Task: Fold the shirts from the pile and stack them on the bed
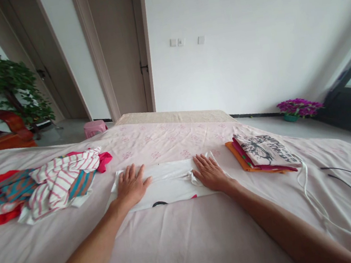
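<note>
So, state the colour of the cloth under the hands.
The cloth is mostly white, best seen in the head view.

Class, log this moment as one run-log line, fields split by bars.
left hand: flat on white cloth | right hand: flat on same cloth | left side: rumpled clothes | right side: folded stack | under all: flowered sheet

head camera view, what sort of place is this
Most likely a room in a home: a wooden chair and a leafy plant stand beyond a heap of clothes.
</note>
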`<state>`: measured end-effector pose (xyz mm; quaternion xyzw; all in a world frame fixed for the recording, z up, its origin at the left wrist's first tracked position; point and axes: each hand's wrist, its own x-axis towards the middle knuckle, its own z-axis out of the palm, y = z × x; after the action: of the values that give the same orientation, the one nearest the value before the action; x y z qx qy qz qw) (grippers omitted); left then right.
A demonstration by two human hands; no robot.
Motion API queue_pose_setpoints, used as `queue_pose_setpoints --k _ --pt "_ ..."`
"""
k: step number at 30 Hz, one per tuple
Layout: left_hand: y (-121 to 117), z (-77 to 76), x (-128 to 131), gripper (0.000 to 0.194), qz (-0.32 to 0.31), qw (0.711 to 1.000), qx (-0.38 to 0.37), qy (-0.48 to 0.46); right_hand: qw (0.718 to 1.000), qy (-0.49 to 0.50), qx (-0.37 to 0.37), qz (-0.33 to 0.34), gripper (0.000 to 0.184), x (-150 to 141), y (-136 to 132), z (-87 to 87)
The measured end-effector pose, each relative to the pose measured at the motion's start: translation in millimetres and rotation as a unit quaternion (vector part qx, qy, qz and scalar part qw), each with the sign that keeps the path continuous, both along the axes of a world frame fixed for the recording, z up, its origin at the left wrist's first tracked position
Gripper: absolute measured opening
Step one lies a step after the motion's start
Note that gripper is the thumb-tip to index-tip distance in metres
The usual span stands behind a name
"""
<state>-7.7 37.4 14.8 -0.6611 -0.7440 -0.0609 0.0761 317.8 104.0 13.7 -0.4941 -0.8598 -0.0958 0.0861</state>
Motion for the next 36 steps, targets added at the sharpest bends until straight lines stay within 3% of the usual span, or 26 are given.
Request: queue_pose_setpoints --k 9,15,19,23,29,36 --pt "-16.0 -0.1 -30.5 0.069 0.040 0.999 -0.018 -0.008 0.999 -0.007 -0.054 -0.003 0.062 2.8 1.0 6.2" --pt "-14.9 -5.1 -31.8 0.070 0.039 0.999 -0.014 -0.002 0.996 0.002 -0.087 -0.003 0.060 -13.4 -8.5 20.9" --pt "-14.6 -5.9 -33.3 0.070 0.039 0.999 -0.013 -0.011 0.993 0.001 -0.097 0.062 0.064 -26.7 -23.8 14.3" --pt "-15.4 -5.5 -33.4 0.070 0.034 0.999 -0.008 -0.013 0.990 0.003 -0.103 0.099 0.065 -21.5 -28.8 10.9" --pt "-16.8 -4.0 -32.1 0.069 0.035 0.999 -0.009 -0.021 0.989 0.022 -0.131 0.060 0.060 -21.1 -31.3 23.9" --pt "-19.3 -2.4 -31.1 0.067 0.033 0.999 0.000 -0.010 0.988 0.007 -0.128 0.084 0.065 -24.4 -40.2 14.5"
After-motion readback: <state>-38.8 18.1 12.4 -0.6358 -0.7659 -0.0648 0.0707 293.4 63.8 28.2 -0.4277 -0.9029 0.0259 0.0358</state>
